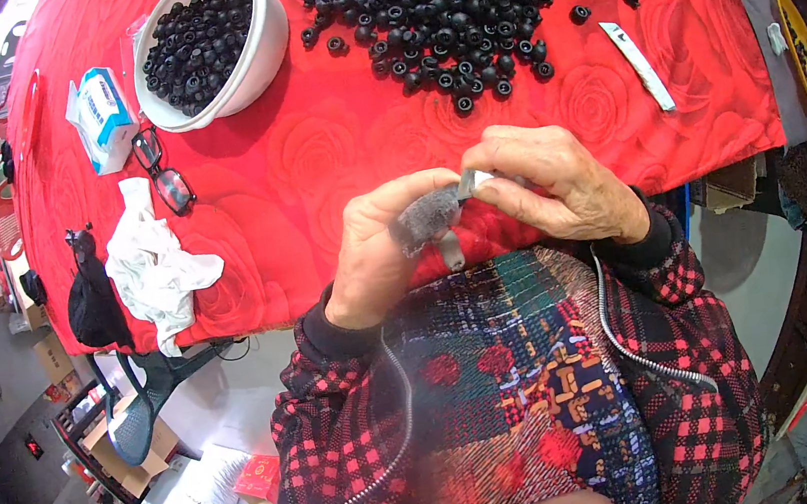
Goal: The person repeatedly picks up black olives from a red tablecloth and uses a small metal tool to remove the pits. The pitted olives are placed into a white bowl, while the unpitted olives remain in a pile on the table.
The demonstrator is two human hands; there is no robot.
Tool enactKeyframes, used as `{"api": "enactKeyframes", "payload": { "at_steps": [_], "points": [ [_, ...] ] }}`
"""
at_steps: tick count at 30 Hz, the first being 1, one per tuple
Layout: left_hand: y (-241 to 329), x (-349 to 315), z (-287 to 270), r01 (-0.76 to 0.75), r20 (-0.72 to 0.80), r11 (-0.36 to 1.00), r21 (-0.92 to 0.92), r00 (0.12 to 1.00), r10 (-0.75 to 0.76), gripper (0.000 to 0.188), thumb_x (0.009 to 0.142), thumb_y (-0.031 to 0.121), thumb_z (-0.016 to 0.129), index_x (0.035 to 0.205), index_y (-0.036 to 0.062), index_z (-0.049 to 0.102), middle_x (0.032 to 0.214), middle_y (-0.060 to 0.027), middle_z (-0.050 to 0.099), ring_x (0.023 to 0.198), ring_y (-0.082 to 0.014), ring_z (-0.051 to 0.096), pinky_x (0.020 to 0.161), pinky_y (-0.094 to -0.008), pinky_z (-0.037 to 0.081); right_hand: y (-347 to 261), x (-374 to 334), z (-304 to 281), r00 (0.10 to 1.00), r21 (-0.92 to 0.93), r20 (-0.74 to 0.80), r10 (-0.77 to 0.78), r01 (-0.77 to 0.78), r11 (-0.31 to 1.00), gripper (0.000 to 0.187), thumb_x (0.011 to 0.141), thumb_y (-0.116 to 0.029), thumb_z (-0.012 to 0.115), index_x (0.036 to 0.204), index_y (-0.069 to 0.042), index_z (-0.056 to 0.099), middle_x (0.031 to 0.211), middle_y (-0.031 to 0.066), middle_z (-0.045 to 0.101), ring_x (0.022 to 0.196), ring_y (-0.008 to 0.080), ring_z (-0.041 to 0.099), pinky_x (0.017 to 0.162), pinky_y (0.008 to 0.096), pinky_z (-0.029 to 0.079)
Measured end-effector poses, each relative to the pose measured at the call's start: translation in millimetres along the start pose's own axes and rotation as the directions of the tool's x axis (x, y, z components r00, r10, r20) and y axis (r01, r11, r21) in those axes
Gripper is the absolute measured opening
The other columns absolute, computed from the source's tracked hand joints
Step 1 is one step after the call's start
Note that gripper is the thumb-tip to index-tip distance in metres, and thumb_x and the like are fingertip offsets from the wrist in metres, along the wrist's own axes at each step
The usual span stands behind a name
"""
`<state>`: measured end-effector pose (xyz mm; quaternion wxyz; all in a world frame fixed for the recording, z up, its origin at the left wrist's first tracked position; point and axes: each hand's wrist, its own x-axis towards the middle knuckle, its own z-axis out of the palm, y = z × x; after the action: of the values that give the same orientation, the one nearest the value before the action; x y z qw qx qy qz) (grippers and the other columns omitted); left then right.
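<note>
My left hand (372, 241) is curled in front of my chest at the table's edge, with a grey fuzzy cover (428, 221) over a finger or thumb. What its fingers close on is hidden. Fingertips meet those of my right hand (556, 183), which pinches a small flat silvery piece with a white part (471, 181), blade-like in shape. A dark bit shows between the two hands, too small to name. Beyond them lies a big heap of small round black hollow parts (455, 14).
A white bowl (273, 51) holds more black parts at the far left. Near it are a blue-white packet (104, 112), black-framed glasses (162, 171) and a white cloth (149, 273). A narrow white strip (638, 67) and a yellow tray (802, 52) lie to the right.
</note>
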<state>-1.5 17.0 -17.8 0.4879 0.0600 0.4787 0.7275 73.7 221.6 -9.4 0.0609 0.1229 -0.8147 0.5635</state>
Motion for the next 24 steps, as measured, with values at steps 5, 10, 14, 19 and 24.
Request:
{"api": "enactKeyframes", "payload": {
  "at_steps": [5,10,14,19,24],
  "points": [
    [4.3,4.0,-1.1,-0.016,-0.027,0.996,-0.086,1.000,0.013,0.024,0.090,0.009,0.059,0.111,-0.0025,0.062,0.090,-0.0042,0.064,0.074,-0.0090,0.060,0.060,-0.0234,0.052,-9.1,-6.9,-10.6,0.982,0.108,0.162,0.101,-0.120,0.987,0.015,0.082,-0.009,0.064,0.095,-0.003,0.061,0.077,0.0129,0.057,0.069,0.0309,0.059,0.059,0.0377,0.045],
    [4.5,4.7,4.1,0.034,0.011,0.980,-0.196,0.999,-0.032,0.021,0.089,0.006,0.058,0.109,-0.0022,0.062,0.087,-0.0049,0.064,0.070,-0.0090,0.060,0.057,-0.0230,0.051,-7.3,1.4,-0.6,0.979,-0.025,-0.192,-0.071,0.068,0.997,0.033,0.071,-0.004,0.070,0.102,0.000,0.060,0.081,0.0138,0.059,0.070,0.0299,0.059,0.059,0.0360,0.047],
    [10.6,-0.1,7.3,0.037,0.075,0.992,0.121,0.996,-0.046,0.014,0.092,0.008,0.053,0.101,0.0013,0.062,0.080,-0.0030,0.062,0.061,-0.0098,0.058,0.054,-0.0247,0.051,2.3,10.8,16.1,0.956,-0.140,-0.168,-0.242,0.219,0.966,0.038,0.066,-0.004,0.070,0.102,0.000,0.061,0.078,0.0133,0.057,0.067,0.0297,0.058,0.056,0.0370,0.046],
    [-30.8,11.2,-11.2,0.084,0.106,0.981,-0.173,0.992,-0.066,0.018,0.093,0.016,0.055,0.107,0.0042,0.059,0.083,-0.0019,0.063,0.064,-0.0099,0.060,0.050,-0.0263,0.051,-2.8,13.8,26.6,0.882,-0.315,-0.277,-0.382,0.293,0.903,0.027,0.070,-0.008,0.073,0.093,0.001,0.063,0.065,0.0092,0.053,0.052,0.0251,0.051,0.048,0.0363,0.039],
    [-12.1,1.7,-7.0,0.116,0.179,0.893,-0.434,0.983,-0.040,0.023,0.093,0.019,0.056,0.108,0.0014,0.061,0.088,-0.0065,0.065,0.065,-0.0116,0.061,0.048,-0.0273,0.052,-9.7,15.6,34.6,0.878,-0.341,-0.292,-0.381,0.277,0.899,0.023,0.070,-0.004,0.073,0.089,0.000,0.062,0.065,0.0077,0.053,0.051,0.0240,0.050,0.047,0.0360,0.038]
  ]
}}
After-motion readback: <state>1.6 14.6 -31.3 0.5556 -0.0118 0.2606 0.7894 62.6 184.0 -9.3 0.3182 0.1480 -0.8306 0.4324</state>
